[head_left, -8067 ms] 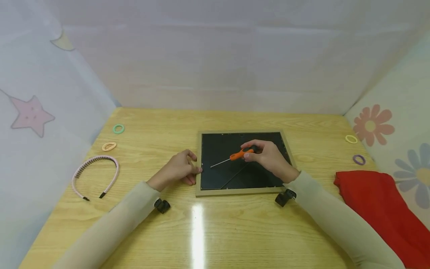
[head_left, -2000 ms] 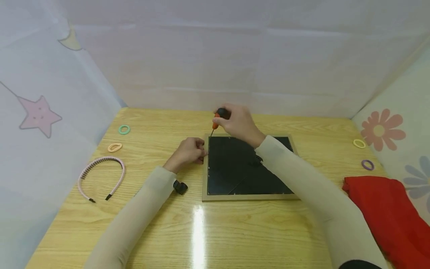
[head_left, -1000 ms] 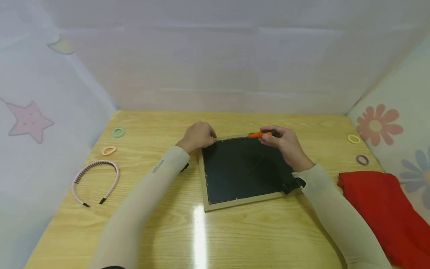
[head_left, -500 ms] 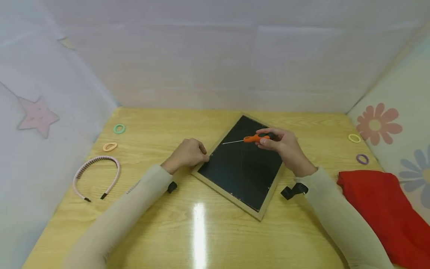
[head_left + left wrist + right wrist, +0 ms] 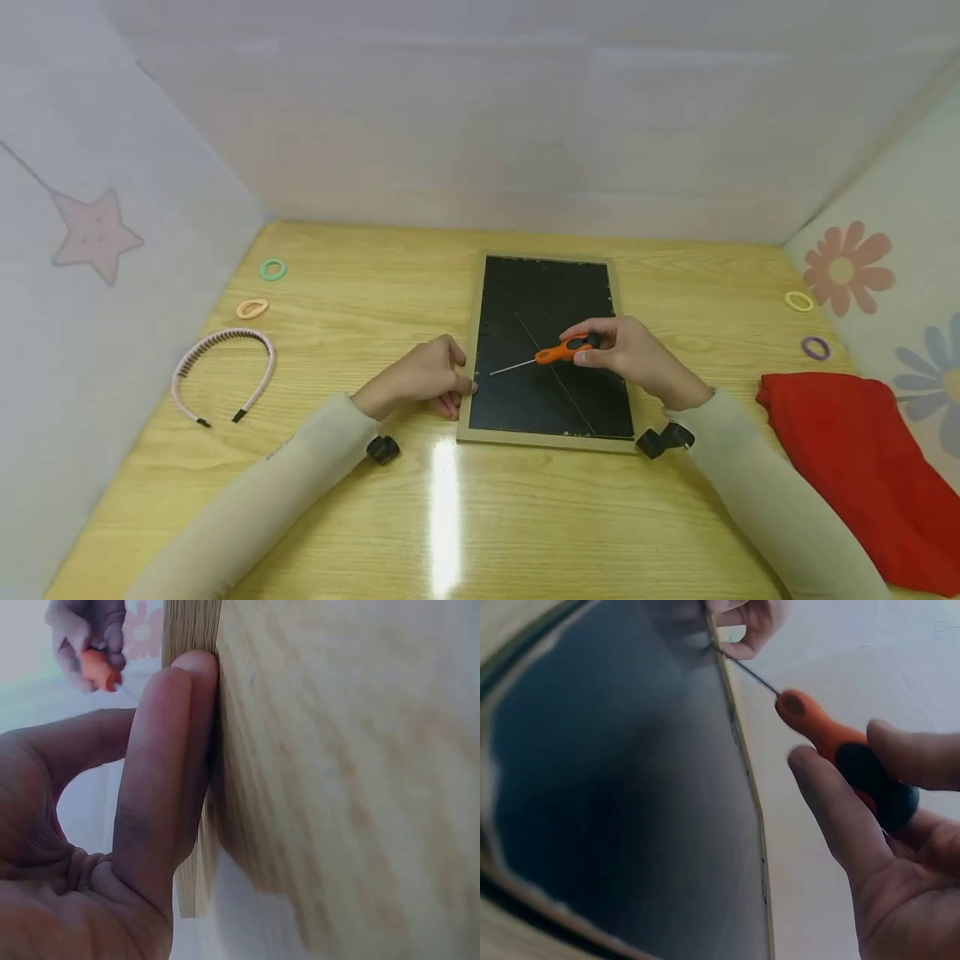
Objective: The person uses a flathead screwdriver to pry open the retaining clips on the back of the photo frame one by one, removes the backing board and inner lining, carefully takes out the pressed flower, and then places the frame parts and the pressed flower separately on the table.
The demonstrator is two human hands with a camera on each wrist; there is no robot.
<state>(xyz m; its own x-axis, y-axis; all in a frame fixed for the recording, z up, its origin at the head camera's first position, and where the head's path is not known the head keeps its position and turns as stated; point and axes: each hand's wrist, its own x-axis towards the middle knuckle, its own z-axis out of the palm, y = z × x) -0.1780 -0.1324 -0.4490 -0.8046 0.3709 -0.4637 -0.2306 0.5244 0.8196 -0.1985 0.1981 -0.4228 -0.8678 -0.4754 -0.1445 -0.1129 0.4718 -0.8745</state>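
A picture frame [image 5: 548, 444] lies back up on the table, its long sides running away from me. Across its black backing [image 5: 517, 400] runs a thin diagonal line. My left hand [image 5: 420, 375] grips the frame's left side, thumb on the top edge. In the left wrist view, its fingers [image 5: 154, 772] press against the frame's wooden side. My right hand [image 5: 637, 354] holds a screwdriver [image 5: 562, 350] by its orange and black handle, above the backing. The screwdriver's [image 5: 821, 731] thin shaft points left, toward the left hand; whether its tip touches the frame I cannot tell.
A pink headband [image 5: 225, 333] lies at the left, with green [image 5: 272, 269] and orange [image 5: 252, 308] hair ties beyond it. At the right are yellow [image 5: 798, 301] and purple [image 5: 815, 347] hair ties and a red cloth [image 5: 840, 450]. Fabric walls [image 5: 480, 125] border the table.
The picture frame has turned from lying wide, through a slant, to standing lengthwise before me. My left hand has moved from its far left corner to its left side; the right keeps the screwdriver.
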